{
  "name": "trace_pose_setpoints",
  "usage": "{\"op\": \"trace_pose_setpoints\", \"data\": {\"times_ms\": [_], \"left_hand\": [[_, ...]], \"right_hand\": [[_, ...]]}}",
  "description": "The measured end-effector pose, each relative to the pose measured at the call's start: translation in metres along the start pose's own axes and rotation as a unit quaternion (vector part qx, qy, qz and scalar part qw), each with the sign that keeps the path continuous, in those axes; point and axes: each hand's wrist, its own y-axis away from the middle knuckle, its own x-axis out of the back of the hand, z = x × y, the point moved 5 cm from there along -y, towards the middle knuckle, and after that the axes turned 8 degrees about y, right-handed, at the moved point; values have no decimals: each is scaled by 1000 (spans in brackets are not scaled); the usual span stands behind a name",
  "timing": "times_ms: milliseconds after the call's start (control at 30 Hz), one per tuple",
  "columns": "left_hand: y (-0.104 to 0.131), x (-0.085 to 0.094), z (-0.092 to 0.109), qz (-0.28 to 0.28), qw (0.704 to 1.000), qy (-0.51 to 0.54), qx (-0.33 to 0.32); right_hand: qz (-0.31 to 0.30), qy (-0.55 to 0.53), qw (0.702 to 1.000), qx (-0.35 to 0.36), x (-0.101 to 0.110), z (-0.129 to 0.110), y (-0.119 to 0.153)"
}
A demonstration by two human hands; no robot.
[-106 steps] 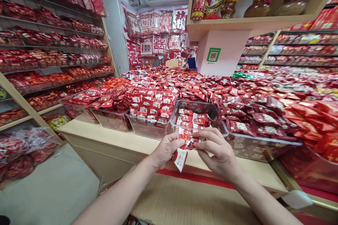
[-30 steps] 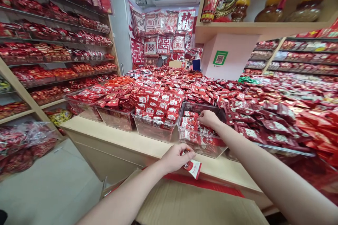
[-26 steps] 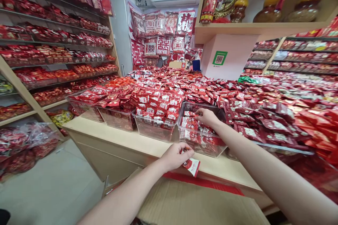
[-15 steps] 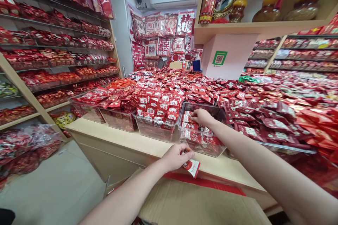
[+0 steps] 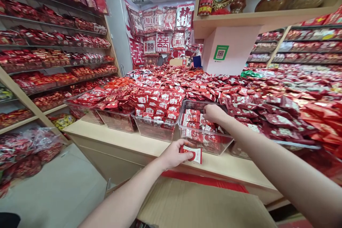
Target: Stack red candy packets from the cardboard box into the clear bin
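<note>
Wall shelves [image 5: 48, 57] at the left of the frame carry rows of red packets. Along the middle, clear bins [image 5: 117, 121] sit edge to edge on the pale wooden surface [image 5: 128, 142], heaped with red sachets so each kind stays apart. Low in the centre, the left hand [image 5: 173, 155] pinches a few red-and-white sachets [image 5: 193, 153] between thumb and fingers, kept close as a ready stock. Just right of it, the right hand [image 5: 213, 112] reaches into the half-filled clear tray [image 5: 205, 144], fingers curled down onto the sachets there; whether it grips one cannot be told. A cardboard box [image 5: 197, 206] lies open below.
</note>
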Motion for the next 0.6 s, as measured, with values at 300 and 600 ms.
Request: {"op": "trace_pose_setpoints", "data": {"times_ms": [300, 600], "left_hand": [[-2, 2, -2, -2, 1000, -5, -11], [2, 0, 11, -24, 997, 72, -8]], "right_hand": [[-115, 42, 989, 80, -6, -13, 35], [-36, -98, 992, 68, -9, -11, 32]]}}
